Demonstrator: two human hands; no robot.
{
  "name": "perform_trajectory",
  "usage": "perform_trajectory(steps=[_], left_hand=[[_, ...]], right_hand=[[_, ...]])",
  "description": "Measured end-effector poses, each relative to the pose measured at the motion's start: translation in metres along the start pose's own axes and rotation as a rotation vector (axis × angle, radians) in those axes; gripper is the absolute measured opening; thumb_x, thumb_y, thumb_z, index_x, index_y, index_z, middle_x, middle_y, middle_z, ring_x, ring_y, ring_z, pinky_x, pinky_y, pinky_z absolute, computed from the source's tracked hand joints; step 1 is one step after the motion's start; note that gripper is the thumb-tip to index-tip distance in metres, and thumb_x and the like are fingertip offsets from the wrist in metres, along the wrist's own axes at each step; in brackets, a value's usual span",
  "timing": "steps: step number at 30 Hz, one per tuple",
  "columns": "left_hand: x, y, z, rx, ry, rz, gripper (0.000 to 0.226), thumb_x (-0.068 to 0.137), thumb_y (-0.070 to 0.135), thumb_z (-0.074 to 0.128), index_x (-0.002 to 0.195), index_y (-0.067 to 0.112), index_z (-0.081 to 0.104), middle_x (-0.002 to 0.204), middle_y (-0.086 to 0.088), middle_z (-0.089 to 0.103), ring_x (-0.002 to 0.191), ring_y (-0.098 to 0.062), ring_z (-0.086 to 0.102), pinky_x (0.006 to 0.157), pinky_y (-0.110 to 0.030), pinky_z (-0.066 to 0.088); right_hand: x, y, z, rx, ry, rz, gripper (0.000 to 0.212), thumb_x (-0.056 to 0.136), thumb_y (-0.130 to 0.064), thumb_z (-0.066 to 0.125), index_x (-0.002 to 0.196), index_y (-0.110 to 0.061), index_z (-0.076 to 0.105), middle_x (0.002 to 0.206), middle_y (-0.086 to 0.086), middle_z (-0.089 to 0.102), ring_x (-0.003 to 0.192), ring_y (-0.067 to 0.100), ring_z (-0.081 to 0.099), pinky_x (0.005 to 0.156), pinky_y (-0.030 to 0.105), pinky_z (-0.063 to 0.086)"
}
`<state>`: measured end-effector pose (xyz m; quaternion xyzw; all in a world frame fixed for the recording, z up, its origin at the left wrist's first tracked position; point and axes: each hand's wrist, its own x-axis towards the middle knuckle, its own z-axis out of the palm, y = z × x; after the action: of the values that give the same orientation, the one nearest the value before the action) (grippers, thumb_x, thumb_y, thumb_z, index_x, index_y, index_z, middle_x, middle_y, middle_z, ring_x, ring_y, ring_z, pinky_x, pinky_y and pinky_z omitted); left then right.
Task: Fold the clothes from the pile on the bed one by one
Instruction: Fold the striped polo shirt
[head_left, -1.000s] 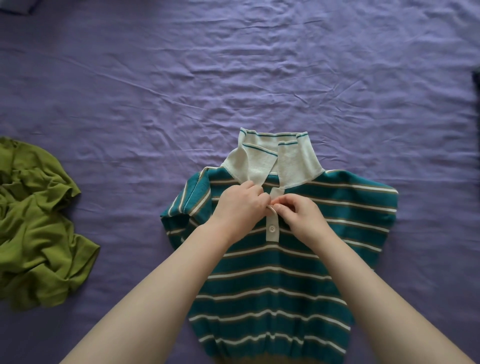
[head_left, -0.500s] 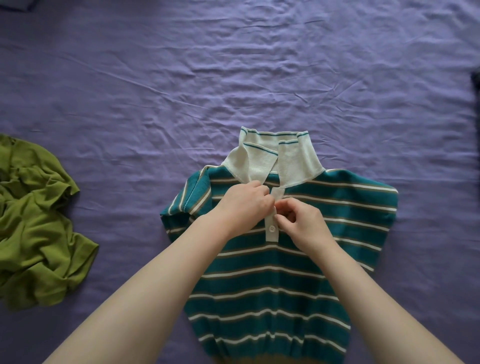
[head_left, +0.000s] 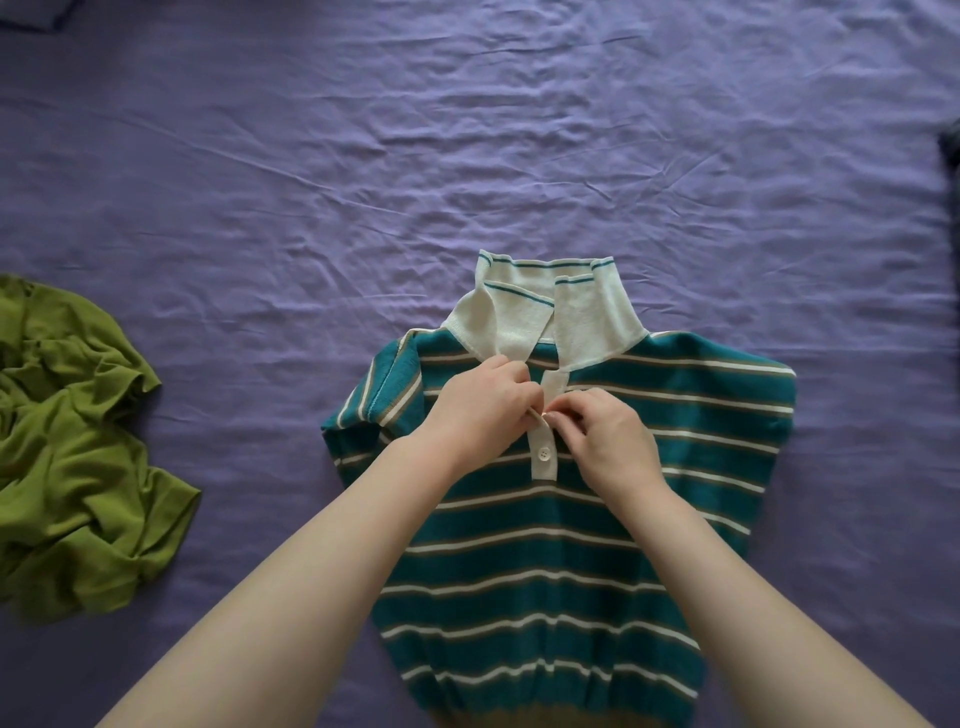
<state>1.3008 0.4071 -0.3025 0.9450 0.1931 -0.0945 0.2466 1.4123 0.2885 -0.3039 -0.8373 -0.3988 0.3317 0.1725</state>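
Note:
A teal polo shirt (head_left: 530, 561) with white and tan stripes lies face up on the bed, its white collar (head_left: 550, 322) standing up toward the far side. My left hand (head_left: 478, 410) and my right hand (head_left: 608, 441) meet at the white button placket (head_left: 544, 457). Both pinch the placket edges just above a fastened white button. The fingertips hide the spot they hold.
A crumpled green garment (head_left: 72, 457) lies at the left edge of the purple bedsheet (head_left: 467, 156). A dark item (head_left: 950, 156) pokes in at the right edge. Another dark corner shows at the top left.
Both hands stay at the placket with only small finger movements; the right hand's fingers have curled closer to the left hand. The shirt has not shifted.

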Motion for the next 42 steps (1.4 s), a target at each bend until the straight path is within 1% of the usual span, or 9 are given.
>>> perform_trajectory(steps=[3,7,11,16,22,26,29,37,42], left_hand=[[-0.003,0.001,0.001,-0.021,0.105,0.062,0.009,0.086,0.021,0.067,0.090,0.013,0.066,0.087,-0.004,0.061,0.081,-0.022,0.053,0.057,-0.040,0.051],[-0.003,0.001,0.004,0.006,0.199,0.131,0.018,0.071,0.012,0.080,0.076,0.012,0.063,0.069,-0.003,0.060,0.060,-0.021,0.052,0.041,-0.029,0.044],[-0.002,-0.001,0.006,0.085,0.208,0.177,0.012,0.080,0.018,0.071,0.073,0.011,0.066,0.067,-0.003,0.062,0.058,-0.020,0.053,0.044,-0.032,0.046],[-0.004,-0.002,0.009,0.075,0.197,0.124,0.040,0.088,0.034,0.040,0.071,0.012,0.068,0.068,-0.001,0.062,0.061,-0.021,0.054,0.045,-0.033,0.047],[0.001,-0.003,-0.004,0.053,0.108,0.116,0.023,0.089,0.034,0.062,0.084,0.014,0.074,0.078,-0.002,0.065,0.072,-0.022,0.058,0.049,-0.028,0.044],[0.006,-0.004,-0.010,0.004,-0.006,0.025,0.025,0.094,0.036,0.055,0.106,0.021,0.071,0.096,0.000,0.064,0.092,-0.019,0.055,0.064,-0.031,0.042],[0.007,-0.005,-0.010,-0.030,-0.062,-0.016,0.023,0.095,0.030,0.054,0.109,0.020,0.069,0.100,-0.001,0.061,0.096,-0.019,0.053,0.072,-0.034,0.045],[0.001,0.010,-0.010,-0.106,0.107,-0.200,0.025,0.088,0.028,0.064,0.105,0.010,0.057,0.108,-0.004,0.047,0.076,-0.020,0.050,0.064,-0.038,0.048],[-0.012,0.019,-0.006,-0.140,0.080,-0.269,0.029,0.092,0.038,0.057,0.106,0.014,0.065,0.103,-0.001,0.051,0.085,-0.017,0.052,0.065,-0.029,0.041]], right_hand=[[0.005,-0.002,-0.002,0.033,-0.056,0.037,0.017,0.094,-0.032,0.053,0.100,-0.024,0.066,0.098,-0.005,0.064,0.092,0.013,0.058,0.078,0.040,0.053],[0.008,-0.005,-0.005,0.112,-0.102,0.079,0.019,0.094,-0.032,0.053,0.102,-0.022,0.066,0.097,-0.005,0.066,0.092,0.014,0.059,0.081,0.040,0.052],[0.009,-0.005,-0.009,0.132,-0.130,0.065,0.018,0.094,-0.030,0.054,0.101,-0.021,0.068,0.094,-0.006,0.066,0.090,0.012,0.059,0.081,0.037,0.052],[0.005,-0.003,-0.019,0.251,-0.242,-0.007,0.015,0.087,-0.021,0.062,0.100,-0.024,0.068,0.084,-0.014,0.062,0.073,-0.002,0.056,0.067,0.013,0.044],[0.002,0.002,-0.013,0.169,-0.159,-0.077,0.018,0.090,-0.020,0.061,0.107,-0.019,0.067,0.093,-0.008,0.062,0.082,0.007,0.056,0.077,0.022,0.049],[0.002,0.003,-0.009,0.177,-0.116,-0.057,0.019,0.090,-0.017,0.060,0.107,-0.017,0.069,0.096,-0.004,0.064,0.084,0.010,0.056,0.082,0.028,0.049],[0.003,0.003,-0.007,0.187,-0.106,-0.037,0.019,0.091,-0.015,0.059,0.107,-0.016,0.069,0.101,-0.002,0.066,0.093,0.013,0.058,0.086,0.030,0.049],[0.007,0.004,-0.003,0.147,-0.118,0.000,0.017,0.092,-0.023,0.056,0.105,-0.022,0.067,0.100,-0.005,0.066,0.094,0.015,0.059,0.083,0.041,0.051],[0.005,-0.002,-0.004,0.148,-0.115,0.014,0.019,0.095,-0.028,0.051,0.103,-0.020,0.066,0.095,-0.005,0.065,0.088,0.014,0.059,0.080,0.041,0.052]])
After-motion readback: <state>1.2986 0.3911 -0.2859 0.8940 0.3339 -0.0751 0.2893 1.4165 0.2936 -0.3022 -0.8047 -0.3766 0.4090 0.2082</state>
